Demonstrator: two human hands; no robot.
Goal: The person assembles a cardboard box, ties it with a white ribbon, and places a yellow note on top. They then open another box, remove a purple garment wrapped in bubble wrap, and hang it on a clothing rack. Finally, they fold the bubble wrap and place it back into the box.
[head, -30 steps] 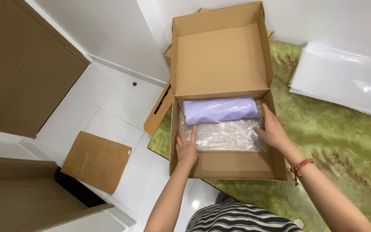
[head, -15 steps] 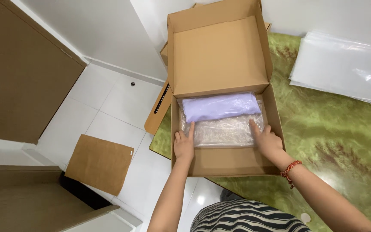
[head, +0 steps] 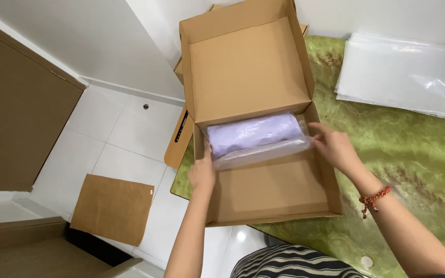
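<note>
A home packing corner: white floor tiles (head: 119,139), green marbled table (head: 418,154), stacked plastic bags (head: 403,72)

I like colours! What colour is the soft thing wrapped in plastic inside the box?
Light purple, a lilac bagged bundle, clearest in the head view.

A stack of clear plastic bags (head: 405,74) lies on the green marbled surface (head: 413,170). A flat cardboard sheet (head: 113,207) rests on the white tiled floor (head: 119,134).

Lilac folded cloth (head: 253,135) (clear-bagged) lies against the open carton's (head: 274,193) hinge.
</note>
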